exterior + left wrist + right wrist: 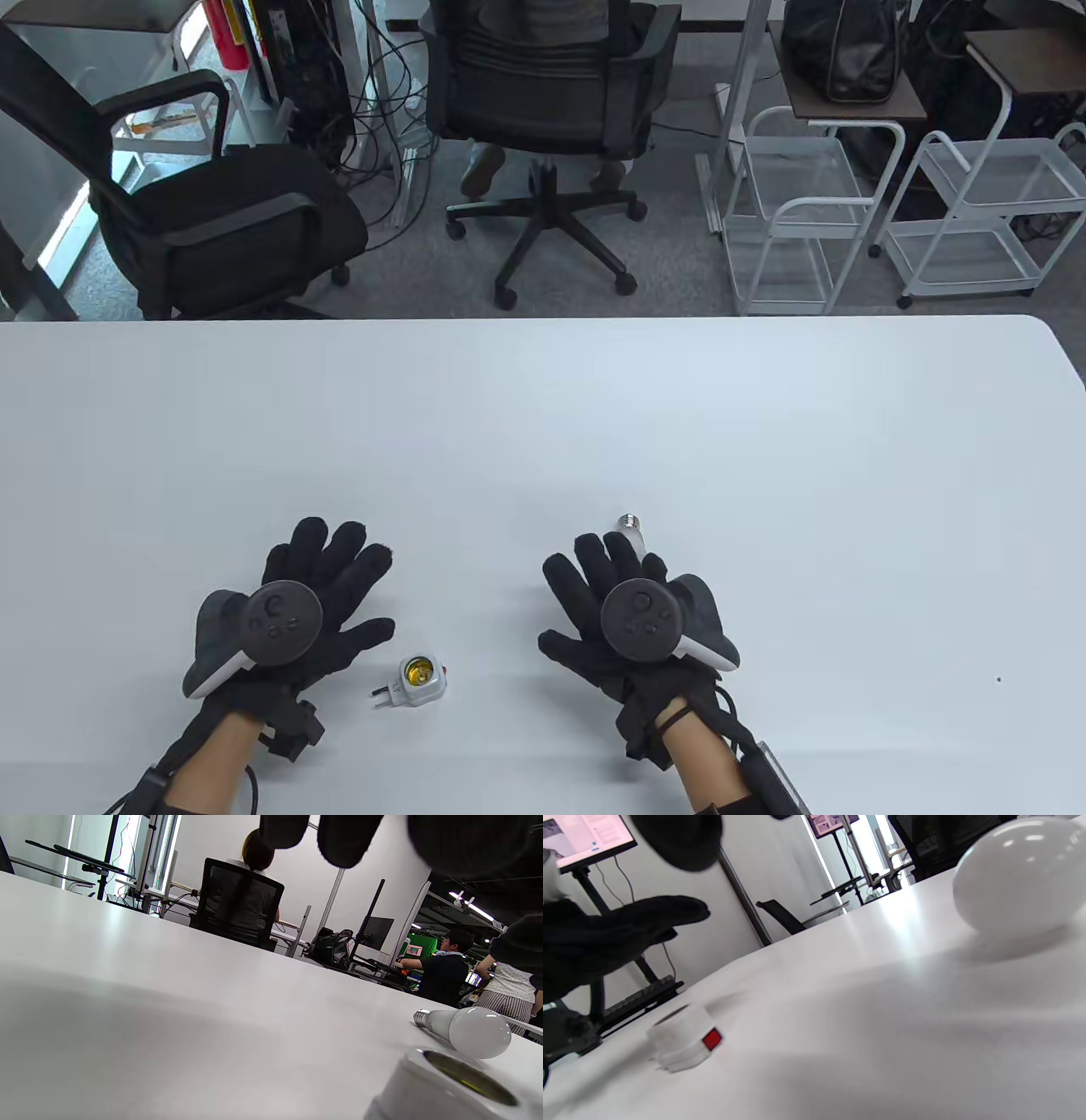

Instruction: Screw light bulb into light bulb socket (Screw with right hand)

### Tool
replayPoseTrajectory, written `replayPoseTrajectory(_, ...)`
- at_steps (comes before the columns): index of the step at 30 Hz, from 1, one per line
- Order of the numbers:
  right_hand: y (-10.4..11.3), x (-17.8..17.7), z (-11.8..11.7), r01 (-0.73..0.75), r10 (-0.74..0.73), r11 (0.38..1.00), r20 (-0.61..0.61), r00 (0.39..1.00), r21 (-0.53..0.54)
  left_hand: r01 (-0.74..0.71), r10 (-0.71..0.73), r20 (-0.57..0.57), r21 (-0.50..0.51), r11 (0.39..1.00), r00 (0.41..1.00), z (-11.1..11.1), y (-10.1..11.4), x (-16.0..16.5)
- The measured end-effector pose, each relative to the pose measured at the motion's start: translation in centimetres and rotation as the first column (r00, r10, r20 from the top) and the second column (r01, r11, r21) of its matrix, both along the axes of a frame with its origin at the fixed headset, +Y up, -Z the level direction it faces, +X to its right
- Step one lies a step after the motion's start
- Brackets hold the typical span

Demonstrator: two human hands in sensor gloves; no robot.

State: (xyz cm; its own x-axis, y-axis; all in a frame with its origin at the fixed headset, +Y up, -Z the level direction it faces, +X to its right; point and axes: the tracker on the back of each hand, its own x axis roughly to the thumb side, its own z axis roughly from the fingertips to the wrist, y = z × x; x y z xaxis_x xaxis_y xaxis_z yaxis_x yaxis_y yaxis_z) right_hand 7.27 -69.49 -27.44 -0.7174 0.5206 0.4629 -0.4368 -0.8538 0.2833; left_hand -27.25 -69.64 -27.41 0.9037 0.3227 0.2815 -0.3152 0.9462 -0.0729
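A white light bulb (630, 528) lies on its side on the white table, metal screw base pointing away from me. My right hand (594, 586) is spread flat and open above it, covering its globe, and does not grip it. The bulb lies free in the left wrist view (471, 1031) and looms large in the right wrist view (1022, 878). A white plug-in socket (420, 677) with a brass threaded opening and a red button stands between the hands; it also shows in the right wrist view (683, 1039). My left hand (331, 577) is spread open and empty, just left of the socket.
The white table (543, 407) stretches far beyond the hands. Behind its far edge stand black office chairs (551, 102) and white wire carts (806, 212).
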Motion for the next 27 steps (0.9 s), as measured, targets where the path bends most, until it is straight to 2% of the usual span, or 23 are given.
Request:
replayPoseTrajectory(8,-0.1,0.0,0.0,0.016,-0.016,1.0,0.001,1.0,-0.016,-0.038,0.038,0.007,-0.03,0.999,0.999,-0.1,-0.2,-0.1)
replayPoseTrajectory(11,-0.1,0.1,0.0,0.027,-0.027,0.999,0.006,1.0,-0.019,-0.111,0.115,0.039,-0.097,0.989,0.993,-0.3,-0.6,-0.2)
replayPoseTrajectory(16,-0.2,0.2,0.0,0.049,-0.049,0.998,0.014,0.999,-0.028,-0.146,0.174,0.124,-0.208,0.967,0.977,-0.5,-1.3,0.3)
replayPoseTrajectory(19,-0.4,0.2,-0.1,0.049,-0.049,0.998,0.011,0.999,-0.037,-0.051,0.138,0.233,-0.345,0.937,0.963,-0.6,-2.4,1.6)
replayPoseTrajectory(27,-0.2,0.5,0.0,0.056,-0.056,0.998,0.013,0.998,-0.027,0.058,0.052,0.269,-0.386,0.921,0.962,-0.2,-4.8,3.9)
